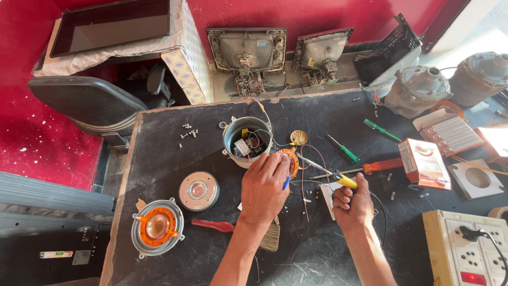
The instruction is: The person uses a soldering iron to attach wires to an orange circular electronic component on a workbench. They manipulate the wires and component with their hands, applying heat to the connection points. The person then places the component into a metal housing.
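**Soldering at the dark counter**

On the dark counter [174, 159], the left hand [263, 188] presses down on a small orange disc [289, 159], fingers together over it, just beside a grey round housing [246, 140] full of wires and parts. The right hand [352, 204] has its fingers clamped on a yellow-handled soldering iron [328, 173], whose tip points at the disc. Near the hands lie a red-handled screwdriver [381, 166], two green screwdrivers [343, 149], a red-handled tool [213, 225], a round metal magnet [198, 190] and an orange-domed diaphragm [157, 226]. A white power strip [460, 249] sits at the right corner.
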